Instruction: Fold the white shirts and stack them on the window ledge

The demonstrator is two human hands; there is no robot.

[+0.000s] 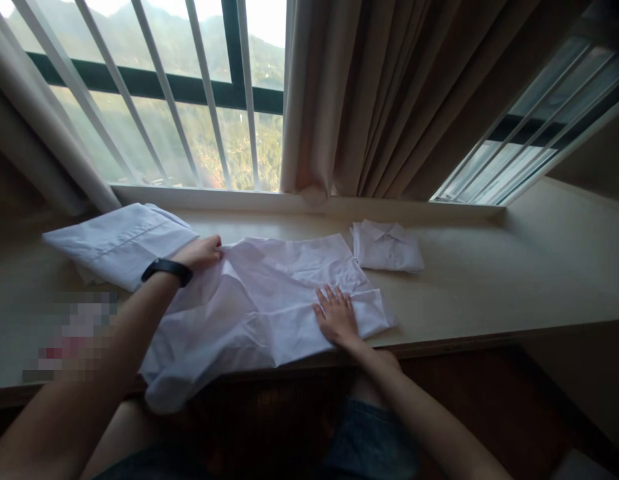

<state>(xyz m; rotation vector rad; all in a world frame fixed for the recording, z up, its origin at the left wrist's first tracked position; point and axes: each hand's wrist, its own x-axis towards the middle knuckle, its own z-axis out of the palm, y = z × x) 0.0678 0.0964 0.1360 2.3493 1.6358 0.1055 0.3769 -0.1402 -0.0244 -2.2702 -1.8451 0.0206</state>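
A white shirt (269,300) lies spread and partly folded on the pale window ledge (489,287), with one end hanging over the front edge. My left hand (202,252), with a black band on its wrist, pinches the shirt's far left edge. My right hand (335,315) rests flat, fingers spread, on the shirt's right part near a fold.
A folded white shirt (387,247) lies to the right, near the curtain (389,100). A pile of white cloth (119,241) sits at the left. Barred windows (164,100) stand behind the ledge. A blurred patch (74,337) covers the near left.
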